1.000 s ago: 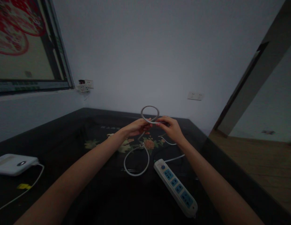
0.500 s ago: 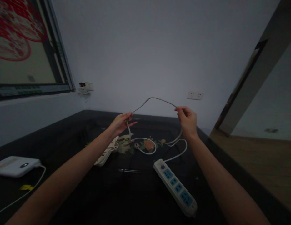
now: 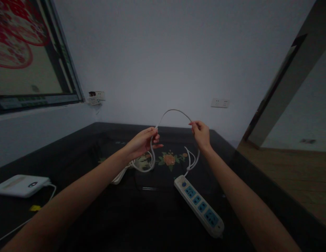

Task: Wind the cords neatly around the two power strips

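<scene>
A pale power cord (image 3: 175, 110) arches above the dark table between my two hands. My left hand (image 3: 145, 140) is closed on one part of it, with a lower finger stuck out to the right. Below that hand the cord hangs in a loop near the tabletop. My right hand (image 3: 201, 133) pinches the cord at the other end of the arch. From there it drops in bends towards a white power strip (image 3: 199, 205) with blue sockets, which lies slanted on the table at the right.
Partly behind my left forearm lies another white power strip (image 3: 119, 176). A white box-like device (image 3: 22, 185) with a cable stands at the left, near a yellow tag (image 3: 35, 208). Wall sockets (image 3: 220, 103) sit behind the black table (image 3: 152, 224), which has a flower print.
My hands have come closer together, the left moving right and the right moving left. The arch is narrower. The cord loop over the flower print has lifted and shifted left.
</scene>
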The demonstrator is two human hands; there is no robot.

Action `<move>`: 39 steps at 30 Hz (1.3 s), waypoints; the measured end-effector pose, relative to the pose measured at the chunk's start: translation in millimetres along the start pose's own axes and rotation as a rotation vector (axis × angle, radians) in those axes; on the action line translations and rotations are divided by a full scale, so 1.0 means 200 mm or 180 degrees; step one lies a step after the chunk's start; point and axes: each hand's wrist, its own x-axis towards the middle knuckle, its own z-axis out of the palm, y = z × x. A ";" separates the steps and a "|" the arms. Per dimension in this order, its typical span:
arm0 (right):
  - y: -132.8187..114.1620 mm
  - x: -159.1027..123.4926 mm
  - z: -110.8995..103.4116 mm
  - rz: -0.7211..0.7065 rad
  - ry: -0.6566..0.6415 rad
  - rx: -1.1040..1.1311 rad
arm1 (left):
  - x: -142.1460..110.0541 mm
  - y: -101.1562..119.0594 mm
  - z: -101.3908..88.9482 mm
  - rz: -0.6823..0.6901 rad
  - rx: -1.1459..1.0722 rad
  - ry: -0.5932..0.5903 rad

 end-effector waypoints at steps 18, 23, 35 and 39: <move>-0.03 -0.06 0.00 -0.0215 -0.0759 0.0010 | 0.21 -0.67 -0.56 -0.0365 0.2703 -0.0308; 0.01 -0.06 -0.02 -0.0180 -0.0693 -0.0048 | 0.15 -0.62 -0.67 -0.0483 0.3430 -0.0831; 0.19 -0.05 -0.05 -0.0134 -0.0481 -0.0630 | 0.14 -0.72 -0.50 -0.0015 0.4603 -0.1028; 0.29 -0.05 -0.05 -0.0107 -0.0650 -0.0818 | 0.08 -0.75 -0.38 -0.0017 0.4767 -0.0957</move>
